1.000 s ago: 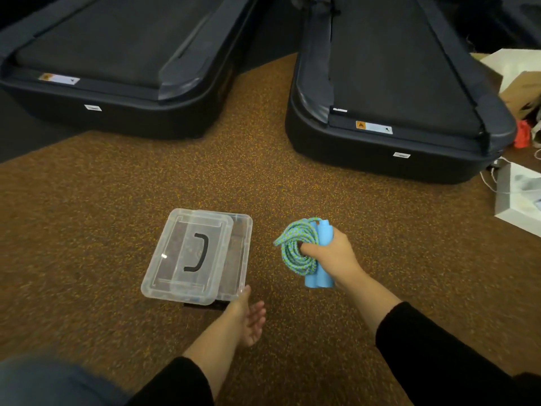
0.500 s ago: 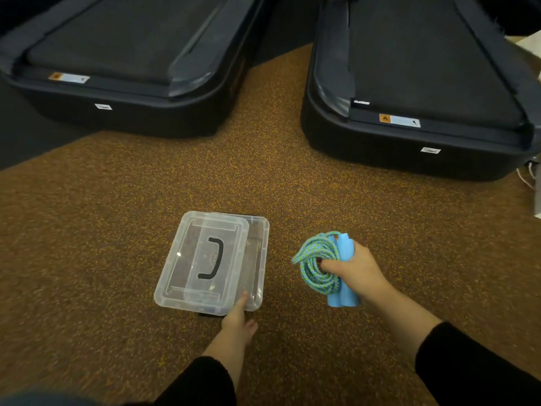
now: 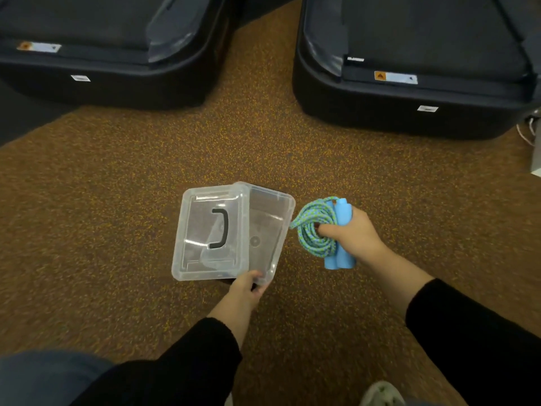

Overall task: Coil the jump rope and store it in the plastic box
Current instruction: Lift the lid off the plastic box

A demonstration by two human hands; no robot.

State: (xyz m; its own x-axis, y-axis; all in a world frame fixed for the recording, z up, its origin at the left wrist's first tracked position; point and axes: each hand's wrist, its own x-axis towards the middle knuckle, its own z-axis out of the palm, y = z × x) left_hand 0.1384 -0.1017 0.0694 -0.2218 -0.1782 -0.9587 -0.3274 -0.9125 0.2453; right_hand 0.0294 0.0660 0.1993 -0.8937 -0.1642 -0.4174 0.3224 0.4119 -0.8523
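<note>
A clear plastic box [image 3: 270, 230] sits on the brown speckled floor. Its clear lid [image 3: 210, 232], with a black handle, lies askew over the left part of the box, leaving the right part uncovered. My left hand [image 3: 247, 287] pinches the near edge of the lid at the box's front rim. My right hand [image 3: 351, 235] holds the coiled jump rope [image 3: 314, 230], a green-and-blue braided rope bundled with its two light-blue handles, just to the right of the box and a little above the floor.
Two dark treadmill ends [image 3: 102, 54] [image 3: 409, 68] lie at the back left and back right, with a strip of floor between them. A white cable [image 3: 524, 133] trails at the far right. A shoe tip [image 3: 380, 394] shows at the bottom edge.
My left hand has moved forward from the floor and taken hold of the lid's near edge. The lid has slid left, exposing more of the box. My right hand has carried the rope closer to the box.
</note>
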